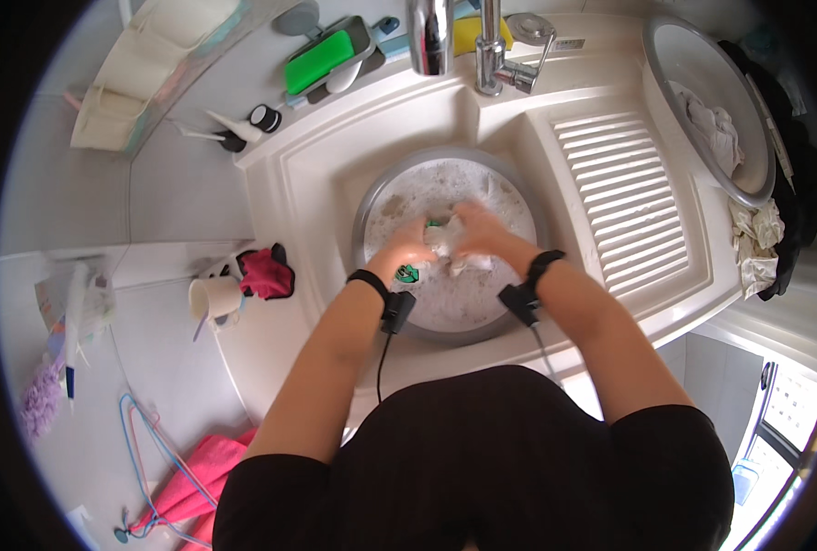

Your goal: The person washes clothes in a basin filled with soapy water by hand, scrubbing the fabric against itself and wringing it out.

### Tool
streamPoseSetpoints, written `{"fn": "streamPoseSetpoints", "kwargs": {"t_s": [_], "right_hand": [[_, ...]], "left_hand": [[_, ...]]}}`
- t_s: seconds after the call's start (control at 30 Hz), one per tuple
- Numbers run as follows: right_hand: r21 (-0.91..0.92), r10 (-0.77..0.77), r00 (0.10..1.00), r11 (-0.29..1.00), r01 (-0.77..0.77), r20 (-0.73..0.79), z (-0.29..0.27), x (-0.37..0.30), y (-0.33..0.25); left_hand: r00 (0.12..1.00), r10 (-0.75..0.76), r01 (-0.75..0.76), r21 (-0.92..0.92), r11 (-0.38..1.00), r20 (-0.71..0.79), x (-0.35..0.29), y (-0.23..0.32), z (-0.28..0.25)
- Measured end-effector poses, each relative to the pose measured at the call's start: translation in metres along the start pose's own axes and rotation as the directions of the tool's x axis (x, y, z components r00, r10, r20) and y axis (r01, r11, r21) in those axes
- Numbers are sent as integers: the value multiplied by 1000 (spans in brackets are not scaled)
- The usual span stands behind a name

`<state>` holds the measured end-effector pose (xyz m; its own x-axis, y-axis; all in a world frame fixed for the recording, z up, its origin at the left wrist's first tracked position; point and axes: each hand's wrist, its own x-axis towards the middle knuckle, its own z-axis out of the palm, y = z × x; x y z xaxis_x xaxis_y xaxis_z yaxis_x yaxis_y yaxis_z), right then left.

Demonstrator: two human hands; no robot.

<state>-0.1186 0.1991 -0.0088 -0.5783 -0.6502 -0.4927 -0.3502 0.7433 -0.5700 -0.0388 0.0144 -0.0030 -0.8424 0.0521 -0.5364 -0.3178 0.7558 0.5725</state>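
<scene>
A round grey-rimmed basin [362, 216] stands in the sink, holding cloudy, sudsy water [450, 303]. Inside it, a wet white cloth [440, 241] with green patches is bunched between my hands. My left hand [408, 244] is closed on the cloth's left side, with a green patch showing just below the fingers. From the right, my right hand [482, 231] grips the same cloth; it is slightly blurred, and its fingertips are partly hidden in the fabric. Both wrists wear black bands with small devices and cables.
Right of the basin lies a ribbed washboard [619, 197] built into the sink. A second grey basin [759, 188] with white cloth stands beyond it. The faucet [489, 55] rises at the back. A green soap bar [321, 62], a white mug [214, 298] and a red cloth [266, 273] sit leftward.
</scene>
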Motion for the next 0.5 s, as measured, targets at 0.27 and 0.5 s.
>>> {"fn": "streamPoseSetpoints", "kwargs": {"t_s": [0.27, 0.5], "right_hand": [[-452, -127, 986, 889, 66, -105, 16, -48, -11], [-466, -51, 997, 882, 73, 59, 21, -60, -42]], "left_hand": [[965, -26, -7, -125, 992, -261, -59, -28, 15], [919, 195, -12, 468, 883, -344, -65, 35, 51]]}}
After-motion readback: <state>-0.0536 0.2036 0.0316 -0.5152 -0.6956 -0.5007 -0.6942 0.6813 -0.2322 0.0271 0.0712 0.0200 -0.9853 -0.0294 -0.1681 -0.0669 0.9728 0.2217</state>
